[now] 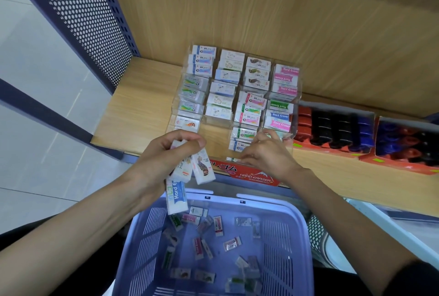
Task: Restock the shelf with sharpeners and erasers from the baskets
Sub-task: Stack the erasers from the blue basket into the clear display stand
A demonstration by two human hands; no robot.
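And there we had it: the left hand (pixel 166 155) was clamped round a bundle of white paper-sleeved erasers (pixel 187 174), held over the 12 o'clock rim of the lilac slotted plastic basket (pixel 273 203). The right hand (pixel 266 153) was at the front row of the clear acrylic compartment tray (pixel 298 81) with its fingers curled down. We could not tell whether they were pinching an eraser or just nudging one into line.

The tray sat on the pale wooden shelf (pixel 142 105), at 12 o'clock from the basket. We judged the job well past halfway, since most of its slots were packed with sleeved erasers. A front slot at 9 o'clock of the right hand looked bare, though. Loose wrapped erasers (pixel 218 225) were scattered across the basket floor, a fair number left to shelve besides the handful. At 3 o'clock of the tray, the red cardboard boxes of sharpeners (pixel 332 129) looked full. We spotted no sharpeners in this basket.
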